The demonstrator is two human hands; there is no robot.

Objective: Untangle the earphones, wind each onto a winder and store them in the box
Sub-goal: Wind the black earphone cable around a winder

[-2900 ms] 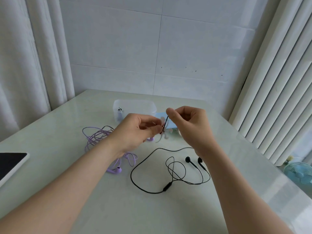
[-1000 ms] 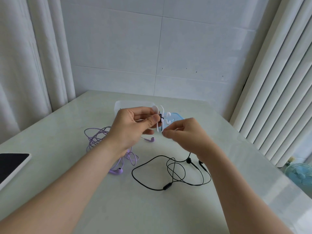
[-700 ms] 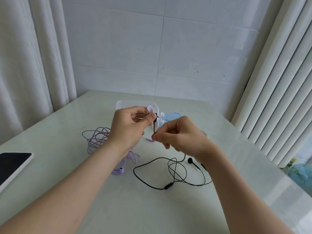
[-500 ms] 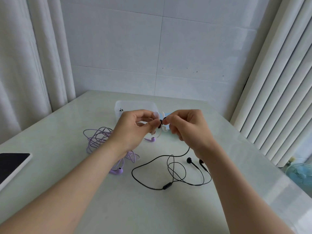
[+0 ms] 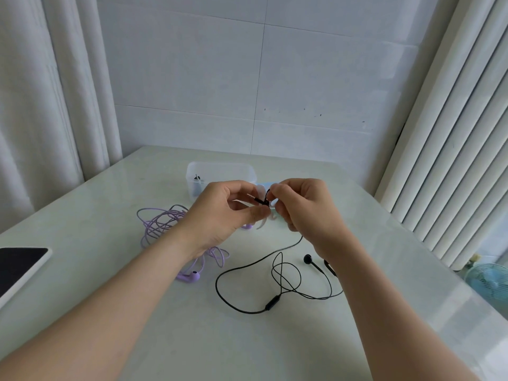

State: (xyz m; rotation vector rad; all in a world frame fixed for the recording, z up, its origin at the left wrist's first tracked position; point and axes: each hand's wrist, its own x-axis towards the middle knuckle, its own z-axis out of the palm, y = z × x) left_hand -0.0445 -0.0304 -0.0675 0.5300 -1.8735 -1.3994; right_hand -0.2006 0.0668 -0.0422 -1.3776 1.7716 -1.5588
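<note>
My left hand (image 5: 225, 213) pinches a white winder (image 5: 264, 221) above the table, and the plug end of the black earphones lies against it. My right hand (image 5: 305, 207) pinches the black cord right at the winder. The rest of the black earphones (image 5: 277, 281) trails down from my right hand and lies looped on the table, with the remote and both buds near my right wrist. The purple earphones (image 5: 165, 224) lie in a tangle to the left, partly under my left forearm. A clear plastic box (image 5: 220, 171) stands behind my hands.
A light blue object (image 5: 268, 185) peeks out behind my hands, beside the box. A tablet (image 5: 19, 265) lies at the table's left edge. Curtains hang on both sides, a tiled wall is behind, and a small fan (image 5: 489, 279) stands on the floor at the right.
My right hand has circled the winder with the black cord, dropping below it and coming back up to its top. The cord on the table has shifted slightly.
</note>
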